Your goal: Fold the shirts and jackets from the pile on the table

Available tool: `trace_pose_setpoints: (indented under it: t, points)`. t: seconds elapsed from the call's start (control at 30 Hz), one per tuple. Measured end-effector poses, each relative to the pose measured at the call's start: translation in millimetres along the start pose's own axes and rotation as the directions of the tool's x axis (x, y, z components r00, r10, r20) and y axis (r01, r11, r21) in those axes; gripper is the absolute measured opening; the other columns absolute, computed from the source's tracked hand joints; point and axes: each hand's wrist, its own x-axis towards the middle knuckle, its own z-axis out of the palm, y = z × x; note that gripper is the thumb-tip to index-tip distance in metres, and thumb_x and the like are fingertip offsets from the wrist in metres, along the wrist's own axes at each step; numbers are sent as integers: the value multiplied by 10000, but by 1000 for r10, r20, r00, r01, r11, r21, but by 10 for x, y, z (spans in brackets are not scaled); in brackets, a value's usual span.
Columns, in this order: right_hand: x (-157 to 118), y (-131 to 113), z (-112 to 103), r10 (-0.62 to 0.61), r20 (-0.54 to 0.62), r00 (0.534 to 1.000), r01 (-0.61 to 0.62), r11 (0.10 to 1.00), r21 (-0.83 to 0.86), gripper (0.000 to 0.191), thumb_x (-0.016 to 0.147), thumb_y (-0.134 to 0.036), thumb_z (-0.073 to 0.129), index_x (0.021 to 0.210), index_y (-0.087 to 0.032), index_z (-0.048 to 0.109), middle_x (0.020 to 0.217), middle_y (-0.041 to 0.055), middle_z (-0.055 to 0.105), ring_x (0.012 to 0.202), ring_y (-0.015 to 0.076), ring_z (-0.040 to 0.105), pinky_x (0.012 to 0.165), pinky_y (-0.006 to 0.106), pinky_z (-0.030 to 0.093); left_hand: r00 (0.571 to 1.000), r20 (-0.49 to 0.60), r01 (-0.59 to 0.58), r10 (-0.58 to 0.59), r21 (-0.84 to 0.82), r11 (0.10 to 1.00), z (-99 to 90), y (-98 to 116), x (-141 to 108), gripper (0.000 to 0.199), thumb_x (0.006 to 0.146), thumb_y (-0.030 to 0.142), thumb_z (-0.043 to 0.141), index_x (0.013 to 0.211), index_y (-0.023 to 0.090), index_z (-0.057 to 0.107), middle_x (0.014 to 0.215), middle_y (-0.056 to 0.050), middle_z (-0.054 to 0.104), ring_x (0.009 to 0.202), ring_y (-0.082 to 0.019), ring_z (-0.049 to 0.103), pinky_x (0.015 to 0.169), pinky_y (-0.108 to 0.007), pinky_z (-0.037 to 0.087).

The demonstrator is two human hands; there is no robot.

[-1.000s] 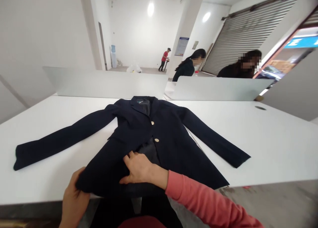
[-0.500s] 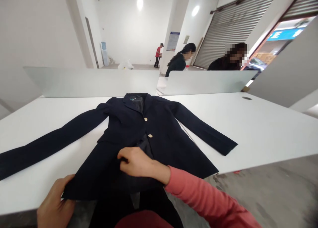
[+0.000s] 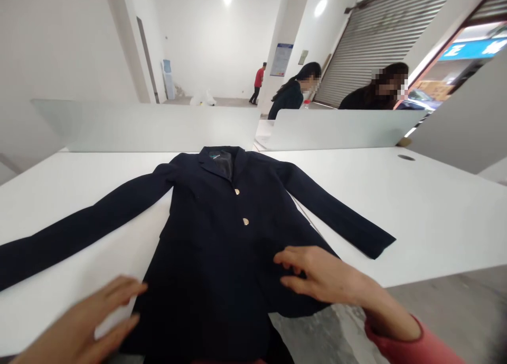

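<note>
A dark navy blazer (image 3: 206,237) lies front up, its collar at the far side and its sleeves spread out to both sides. Two gold-coloured buttons run down its front, the upper button (image 3: 236,192) nearer the collar. My left hand (image 3: 85,322) is beside the blazer's lower left edge, slightly blurred, thumb and fingers apart and holding nothing. Over the lower right front panel is my right hand (image 3: 322,274), fingers spread from the thumb with no cloth between them; whether its fingertips touch the fabric I cannot tell. The hem hangs past the near table edge.
The blazer rests on a white table (image 3: 431,211) with a round cable hole (image 3: 406,158) at the far right. A frosted divider (image 3: 166,126) runs along its back. Beyond it are two people (image 3: 291,97) close by and a person in red (image 3: 258,84) farther off.
My left hand has let go of the lower left corner. My right hand has released the front edge and moved right; the front panels now lie closed over the dark lining.
</note>
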Motion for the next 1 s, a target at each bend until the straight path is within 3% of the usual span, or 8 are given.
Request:
trace_pose_setpoints:
  t: [0.13,0.23,0.33,0.43,0.53,0.77,0.9,1.0]
  points:
    - [543,145,-371,39,-124,992,-20,989,144,278,801,-297,461,1016,-145,553,817,31,619,715,124,572,664,226,426,989,68,134,-130,-51,990,-258,-291,1003,390,819,458,362,1088,229,528,1147,-36,538,972,-171,553,801,-256,480]
    - [1193,294,-502,124,-194,973,-106,990,98,278,805,-273,466,1043,-151,542,939,39,621,830,134,577,731,220,421,989,-64,142,-133,183,973,-97,-602,1676,408,786,332,387,1110,116,506,1202,-126,463,1114,-244,438,928,-368,391]
    - [1847,432,-497,240,-222,945,-238,971,39,271,817,-274,451,1041,-148,538,996,57,614,885,153,577,735,218,423,968,-132,249,-214,389,887,147,-907,2059,494,748,262,414,1218,111,405,1276,-156,378,1135,-319,390,865,-470,403]
    - [2372,523,-420,317,-250,915,-329,944,-6,301,808,-317,465,1019,-115,536,990,116,613,874,208,588,697,262,439,953,-72,296,-293,413,861,278,-1117,2227,473,781,230,364,1240,116,367,1232,-158,417,1051,-306,456,805,-447,430]
    - [2732,561,-390,344,-285,895,-371,927,-48,247,803,-250,451,984,-112,548,990,142,608,892,236,585,707,291,443,940,-32,324,-339,393,861,266,-1221,2288,396,806,137,253,1140,76,457,1012,-147,535,923,-255,518,765,-365,444]
    - [3135,617,-523,271,-406,873,-347,929,-126,339,841,-129,290,1141,-147,448,1157,137,500,1041,237,509,839,341,406,939,-84,334,-334,456,825,196,-1302,2249,436,778,81,209,1115,54,486,1007,-184,526,937,-320,487,708,-414,441]
    - [3219,702,-369,290,-332,898,-353,924,-145,276,815,-145,371,1050,-137,514,1072,141,533,946,242,559,784,341,437,980,-196,117,-34,430,895,305,-1085,2386,425,750,95,297,1121,54,499,1208,-170,459,1120,-295,404,902,-430,378]
    - [3231,751,-288,300,-331,895,-359,924,-134,282,844,-163,330,1068,-134,500,1085,145,521,962,242,554,794,353,435,970,-163,-111,182,368,923,449,-779,2591,404,815,218,308,1169,133,483,1287,-103,420,1240,-257,282,993,-428,296]
